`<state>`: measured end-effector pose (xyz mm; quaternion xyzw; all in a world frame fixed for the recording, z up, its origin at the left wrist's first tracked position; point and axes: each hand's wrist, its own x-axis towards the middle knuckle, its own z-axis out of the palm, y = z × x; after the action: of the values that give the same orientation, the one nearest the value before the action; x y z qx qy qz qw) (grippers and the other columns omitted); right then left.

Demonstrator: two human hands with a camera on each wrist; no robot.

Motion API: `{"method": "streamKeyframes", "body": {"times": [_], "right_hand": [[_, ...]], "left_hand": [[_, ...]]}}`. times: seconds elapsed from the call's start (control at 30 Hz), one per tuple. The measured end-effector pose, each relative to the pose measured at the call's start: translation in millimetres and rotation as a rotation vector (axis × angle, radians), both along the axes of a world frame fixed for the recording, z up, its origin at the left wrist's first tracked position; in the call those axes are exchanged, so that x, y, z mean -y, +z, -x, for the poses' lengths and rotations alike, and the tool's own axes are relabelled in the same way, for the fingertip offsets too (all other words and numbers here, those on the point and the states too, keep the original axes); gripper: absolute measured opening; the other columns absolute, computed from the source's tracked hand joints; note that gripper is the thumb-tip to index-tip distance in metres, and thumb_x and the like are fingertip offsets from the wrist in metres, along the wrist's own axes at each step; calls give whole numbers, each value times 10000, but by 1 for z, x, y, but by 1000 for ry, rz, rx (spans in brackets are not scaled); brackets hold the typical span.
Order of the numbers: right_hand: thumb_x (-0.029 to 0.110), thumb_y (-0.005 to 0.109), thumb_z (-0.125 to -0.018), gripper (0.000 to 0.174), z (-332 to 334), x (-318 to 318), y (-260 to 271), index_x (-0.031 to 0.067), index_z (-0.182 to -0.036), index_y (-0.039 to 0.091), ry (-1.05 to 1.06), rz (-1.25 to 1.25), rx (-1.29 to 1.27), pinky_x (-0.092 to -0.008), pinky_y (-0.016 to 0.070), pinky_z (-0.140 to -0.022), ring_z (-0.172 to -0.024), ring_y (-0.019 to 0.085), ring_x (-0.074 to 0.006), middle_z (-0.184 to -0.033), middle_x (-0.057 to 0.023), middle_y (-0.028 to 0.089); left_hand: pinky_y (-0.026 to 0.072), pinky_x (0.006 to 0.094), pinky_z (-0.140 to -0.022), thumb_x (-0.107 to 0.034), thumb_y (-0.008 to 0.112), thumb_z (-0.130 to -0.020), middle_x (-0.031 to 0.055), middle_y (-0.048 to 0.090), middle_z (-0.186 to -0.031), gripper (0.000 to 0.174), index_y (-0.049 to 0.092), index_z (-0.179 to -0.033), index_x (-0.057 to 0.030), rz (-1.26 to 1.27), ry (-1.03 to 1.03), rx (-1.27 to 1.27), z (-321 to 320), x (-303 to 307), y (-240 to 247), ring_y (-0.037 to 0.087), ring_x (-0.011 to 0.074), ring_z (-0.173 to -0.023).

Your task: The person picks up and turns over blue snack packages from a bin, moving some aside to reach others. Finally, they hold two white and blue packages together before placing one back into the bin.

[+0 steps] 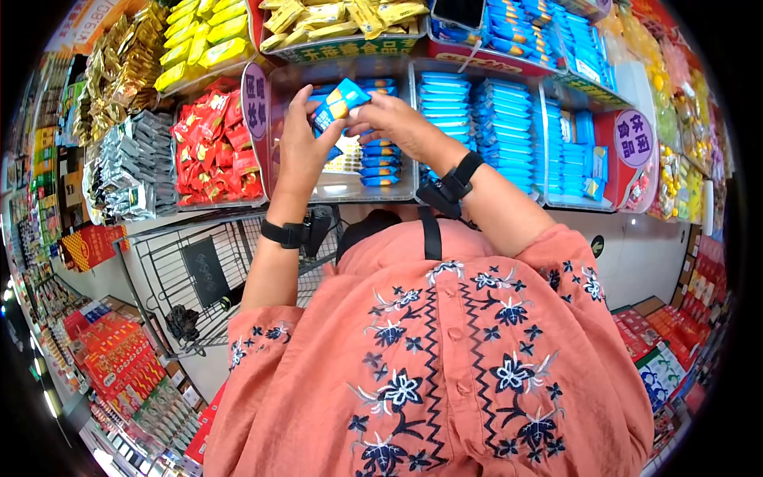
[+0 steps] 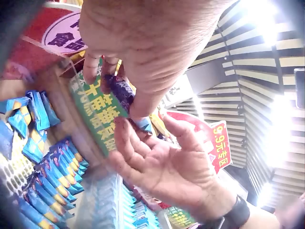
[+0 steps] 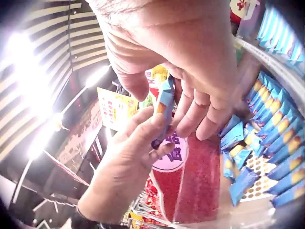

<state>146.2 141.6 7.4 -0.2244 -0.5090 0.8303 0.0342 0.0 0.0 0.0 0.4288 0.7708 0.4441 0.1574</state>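
A small blue packet with a yellow-orange picture (image 1: 340, 103) is held up between both hands over a bin of similar packets. The left hand (image 1: 306, 147) pinches it between thumb and fingers at its left and lower side. At its right end the right hand (image 1: 397, 126) touches it with curled fingers. In the right wrist view the packet (image 3: 165, 102) stands on edge, the left hand (image 3: 128, 157) gripping its lower part and the right hand (image 3: 171, 62) around its upper part. The left wrist view shows the packet (image 2: 123, 93) partly hidden by the fingers.
Blue packets (image 1: 380, 163) lie stacked at the right of the bin below the hands, beside a perforated white liner (image 1: 343, 159). Red packets (image 1: 216, 147) fill the bin to the left, more blue stacks (image 1: 505, 135) the right. A wire cart (image 1: 199, 270) stands at lower left.
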Motion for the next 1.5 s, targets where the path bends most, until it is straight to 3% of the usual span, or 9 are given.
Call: {"method": "streamKeyframes", "body": {"times": [0.07,0.2,0.5,0.7,0.9,1.2,1.3,1.4,1.5], "right_hand": [[320,650,-956,430,4,-3,1,6,-1233,554,-84,92,-29,-364,555,-883,-1041,677,-222,-1124,-126,680],[261,620,-964,313,4,1,-4,11,-1149,588,-152,103,-1,-348,571,-817,-958,698,-220,-1082,-132,692],[226,587,-990,285,-5,-11,-9,11,-1176,572,-237,214,-69,-366,570,-831,-987,689,-238,-1086,-141,687],[208,593,-989,303,-12,-15,-10,11,-1216,549,-229,246,-83,-380,567,-851,-999,684,-250,-1128,-151,672],[179,618,-984,316,-14,-15,-14,-8,-1227,540,-219,295,-88,-398,561,-924,-1038,680,-263,-1132,-164,670],[149,606,-987,335,-15,-15,-21,-19,-1257,499,-230,345,-101,-396,547,-971,-1079,668,-281,-1182,-197,641],[167,610,-982,368,-16,-16,-25,-29,-1268,484,-225,317,-70,-389,555,-953,-1071,671,-279,-1185,-195,636],[194,612,-975,391,-17,-13,-24,-49,-1256,489,-222,83,85,-375,572,-893,-1025,688,-267,-1127,-185,658],[220,610,-966,417,-21,-11,-73,-64,-1250,498,-187,-389,186,-361,588,-796,-931,706,-242,-1041,-169,678]], "left_hand": [[511,395,-896,-133,848,-744,140,653,-1162,785,451,-1411,-13,-86,1,-138,-4,-3,-7,621,288,-1031],[504,348,-967,-64,791,-826,165,599,-1235,761,378,-1461,-4,3,-60,-259,-21,7,20,592,217,-1148],[497,338,-991,-119,736,-907,179,562,-1281,668,372,-1447,30,-66,41,169,-18,16,16,589,215,-1144],[525,319,-879,-219,702,-946,151,618,-1203,557,455,-1378,29,-122,32,494,-15,12,10,624,192,-1053],[513,254,-730,-245,661,-967,108,651,-1106,470,516,-1319,31,4,20,519,-1,-1,10,634,127,-932],[459,216,-586,-258,709,-916,59,675,-923,478,560,-1272,22,197,-91,541,14,-19,12,633,91,-756],[437,207,-541,-253,711,-912,47,671,-887,426,585,-1215,18,242,-148,596,19,-25,7,623,80,-708],[423,204,-515,-247,714,-908,40,662,-867,384,593,-1166,9,272,-178,657,28,-29,-5,608,71,-681],[416,199,-499,-242,716,-907,28,644,-837,364,594,-1143,7,291,-146,685,38,-32,-8,588,67,-647]]}}
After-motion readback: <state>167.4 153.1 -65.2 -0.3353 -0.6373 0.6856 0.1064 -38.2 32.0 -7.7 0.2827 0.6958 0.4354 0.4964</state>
